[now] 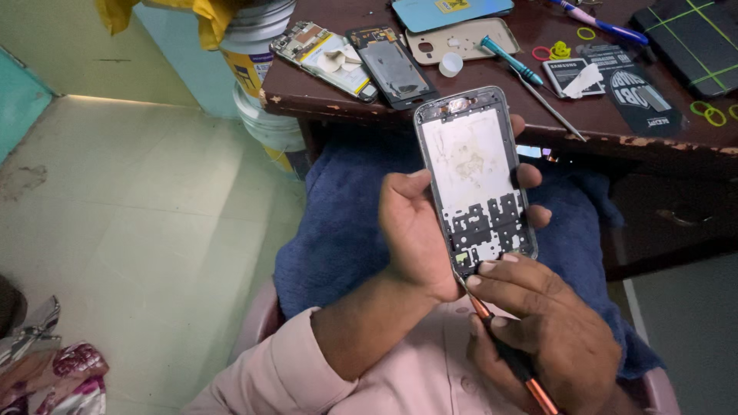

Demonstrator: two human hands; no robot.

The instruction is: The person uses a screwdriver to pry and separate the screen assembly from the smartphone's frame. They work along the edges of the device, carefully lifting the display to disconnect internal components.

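Gripping a grey stripped phone frame [477,180] upright, the left hand [419,230] is clamped around its edges. The right hand [550,323] pinches an orange-handled screwdriver [503,350], tip touching the frame's lower corner, near the brown wooden table [615,123].

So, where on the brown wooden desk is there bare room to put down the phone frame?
Free: the brown wooden desk along its front edge, left of the grey phone frame in the left hand. Also between the teal screwdriver and the black card. Crowded: the back, with the opened phones. The right hand holds an orange tool.
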